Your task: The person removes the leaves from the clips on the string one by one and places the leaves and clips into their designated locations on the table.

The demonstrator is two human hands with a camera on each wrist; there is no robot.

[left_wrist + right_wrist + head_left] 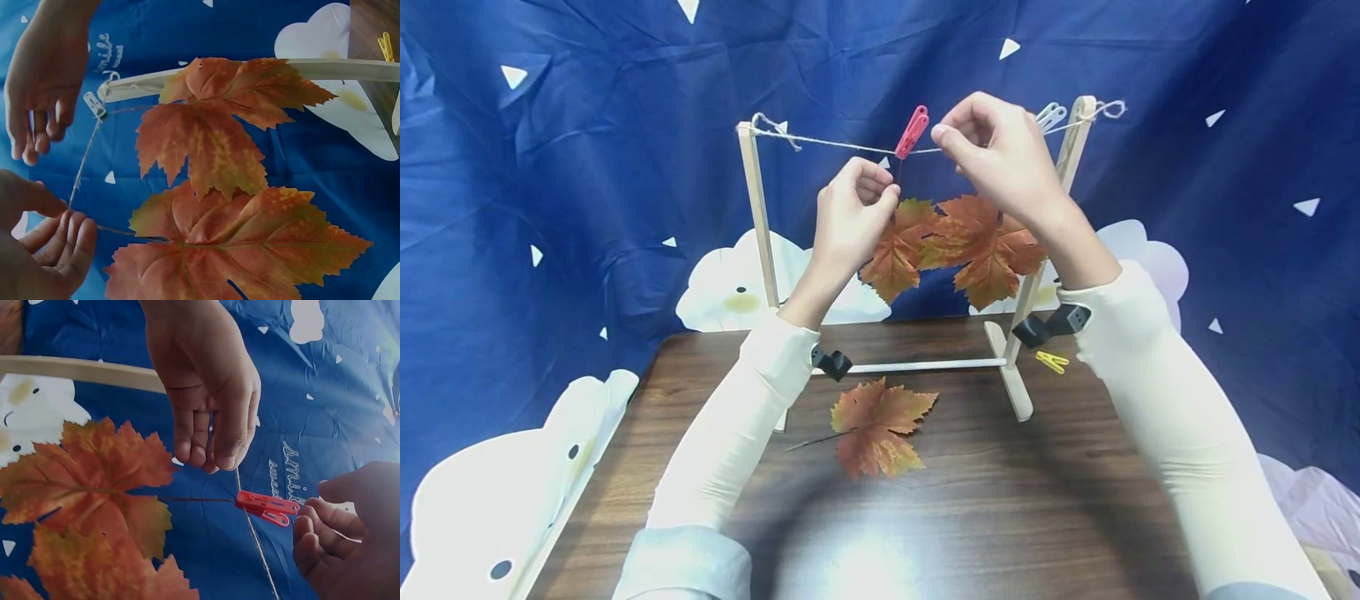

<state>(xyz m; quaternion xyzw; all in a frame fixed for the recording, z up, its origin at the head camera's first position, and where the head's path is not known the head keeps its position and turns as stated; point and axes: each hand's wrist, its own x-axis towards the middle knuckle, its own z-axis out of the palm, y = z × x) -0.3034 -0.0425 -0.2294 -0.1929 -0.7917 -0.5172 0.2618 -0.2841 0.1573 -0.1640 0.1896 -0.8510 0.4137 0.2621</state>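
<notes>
A red clothespin point(913, 132) is clipped on the string point(827, 142), its jaws at the stem of an orange-yellow maple leaf point(897, 254) that hangs below. My right hand point(1000, 154) is just right of the clothespin, thumb and fingers loosely bent; a small gap to the clothespin's handles shows in the right wrist view. Beside the hanging leaf's stem is my left hand point(853, 212). Its bent fingertips stand apart from the stem in the right wrist view point(206, 400). A second maple leaf point(992, 250) hangs at the right, overlapping the first.
A pale clothespin point(1051, 117) is on the string near the right wooden post point(1075, 150). The left post point(757, 208) holds the other end. On the brown table point(1000, 500) lie another maple leaf point(880, 429) and a yellow clothespin point(1052, 362). A blue curtain hangs behind.
</notes>
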